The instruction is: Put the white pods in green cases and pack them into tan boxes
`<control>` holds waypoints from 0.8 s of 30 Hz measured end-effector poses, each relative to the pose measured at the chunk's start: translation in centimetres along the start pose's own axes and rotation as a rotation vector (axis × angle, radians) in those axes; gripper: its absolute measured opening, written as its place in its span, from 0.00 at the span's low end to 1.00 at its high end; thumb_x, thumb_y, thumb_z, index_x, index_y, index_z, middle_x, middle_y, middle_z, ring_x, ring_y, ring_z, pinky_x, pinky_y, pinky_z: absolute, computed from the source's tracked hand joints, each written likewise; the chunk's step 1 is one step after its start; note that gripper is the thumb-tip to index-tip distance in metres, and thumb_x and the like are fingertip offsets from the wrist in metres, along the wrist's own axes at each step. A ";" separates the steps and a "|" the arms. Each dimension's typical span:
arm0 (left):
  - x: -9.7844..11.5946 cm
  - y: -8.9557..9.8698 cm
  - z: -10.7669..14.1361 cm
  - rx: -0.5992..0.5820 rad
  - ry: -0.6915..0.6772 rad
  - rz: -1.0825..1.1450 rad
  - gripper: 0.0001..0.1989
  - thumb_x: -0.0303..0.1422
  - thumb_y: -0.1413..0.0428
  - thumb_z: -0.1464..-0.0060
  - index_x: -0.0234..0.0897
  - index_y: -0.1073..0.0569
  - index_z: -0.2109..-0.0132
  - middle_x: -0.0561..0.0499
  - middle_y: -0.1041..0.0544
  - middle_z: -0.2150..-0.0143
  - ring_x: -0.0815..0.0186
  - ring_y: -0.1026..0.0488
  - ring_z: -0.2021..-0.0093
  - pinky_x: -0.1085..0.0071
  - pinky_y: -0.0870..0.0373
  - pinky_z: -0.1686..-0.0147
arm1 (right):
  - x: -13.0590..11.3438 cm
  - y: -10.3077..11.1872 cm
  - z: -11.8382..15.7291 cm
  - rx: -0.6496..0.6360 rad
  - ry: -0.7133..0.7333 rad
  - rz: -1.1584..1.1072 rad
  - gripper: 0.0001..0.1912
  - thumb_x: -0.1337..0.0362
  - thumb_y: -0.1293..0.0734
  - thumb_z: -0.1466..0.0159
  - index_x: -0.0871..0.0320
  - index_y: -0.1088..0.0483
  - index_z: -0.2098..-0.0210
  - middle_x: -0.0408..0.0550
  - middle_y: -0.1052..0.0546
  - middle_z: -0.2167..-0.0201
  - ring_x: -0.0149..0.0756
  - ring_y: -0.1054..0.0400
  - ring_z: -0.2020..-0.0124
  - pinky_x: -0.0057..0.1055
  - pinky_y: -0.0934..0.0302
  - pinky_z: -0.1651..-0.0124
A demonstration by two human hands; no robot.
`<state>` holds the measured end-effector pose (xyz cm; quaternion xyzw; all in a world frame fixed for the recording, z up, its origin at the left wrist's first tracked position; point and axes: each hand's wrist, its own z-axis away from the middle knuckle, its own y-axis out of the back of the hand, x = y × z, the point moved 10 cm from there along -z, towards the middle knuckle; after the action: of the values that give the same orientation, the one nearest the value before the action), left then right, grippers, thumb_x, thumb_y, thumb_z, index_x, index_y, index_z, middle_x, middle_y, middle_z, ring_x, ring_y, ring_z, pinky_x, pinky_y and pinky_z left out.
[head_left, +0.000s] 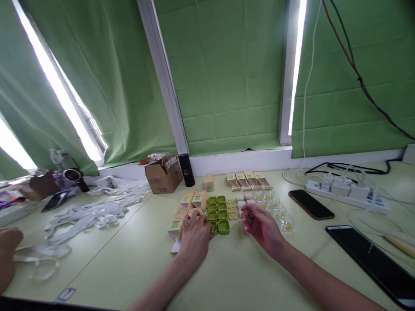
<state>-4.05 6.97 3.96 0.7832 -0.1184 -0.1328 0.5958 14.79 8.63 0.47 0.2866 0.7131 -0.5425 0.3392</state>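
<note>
My left hand (196,233) rests with curled fingers over the beige cartons with green labels (175,225), beside the nearest green square trays (223,226); whether it grips anything is hidden. To the right, my right hand (261,224) hovers palm inward with bent fingers, near the pale pink blocks (240,198) and the clear round cups with yellow centres (286,225). Its fingertips hide what lies between them, if anything. Small yellowish squares (231,209) sit between the trays and the blocks. More beige cartons (248,181) stand in a row behind.
A cardboard box (164,175) and a black cylinder (186,170) stand at the back. White straps (97,211) spread leftward, near another person's hand (9,246). On the right are a phone (311,204), a black tablet (372,263) and a power strip (346,196) with cables.
</note>
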 end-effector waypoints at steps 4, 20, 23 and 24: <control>-0.1 1.0 0.2 0.072 0.001 0.034 0.07 0.31 0.37 0.41 0.40 0.21 0.54 0.43 0.22 0.43 0.43 0.39 0.32 0.44 0.48 0.34 | -0.7 0.8 -0.6 0.029 -0.045 -0.245 0.20 0.44 0.27 0.36 0.55 0.25 0.61 0.43 0.25 0.72 0.32 0.33 0.75 0.30 0.41 0.73; 15.3 7.1 2.6 0.274 -0.565 0.537 0.17 0.27 0.45 0.36 0.40 0.24 0.42 0.43 0.19 0.58 0.51 0.31 0.51 0.50 0.30 0.47 | 0.9 -0.1 0.3 0.016 -0.086 -0.194 0.25 0.38 0.29 0.36 0.54 0.27 0.57 0.43 0.24 0.69 0.34 0.30 0.70 0.32 0.35 0.62; 16.2 6.7 3.5 0.182 -0.646 0.701 0.05 0.26 0.41 0.42 0.41 0.22 0.64 0.48 0.23 0.72 0.58 0.32 0.63 0.56 0.30 0.55 | 0.9 -0.4 0.2 -0.004 -0.089 -0.211 0.26 0.38 0.30 0.35 0.55 0.28 0.57 0.42 0.24 0.71 0.32 0.32 0.73 0.31 0.38 0.66; 16.2 6.6 3.7 0.158 -0.655 0.754 0.06 0.24 0.40 0.44 0.41 0.23 0.67 0.50 0.25 0.75 0.59 0.33 0.65 0.58 0.30 0.57 | 0.8 -0.5 0.1 -0.008 -0.087 -0.208 0.26 0.37 0.31 0.35 0.55 0.28 0.58 0.42 0.25 0.71 0.32 0.32 0.74 0.31 0.38 0.67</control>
<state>9.68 -3.67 8.30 0.6459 -0.5835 -0.1379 0.4726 13.94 8.42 0.10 0.1859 0.7257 -0.5837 0.3131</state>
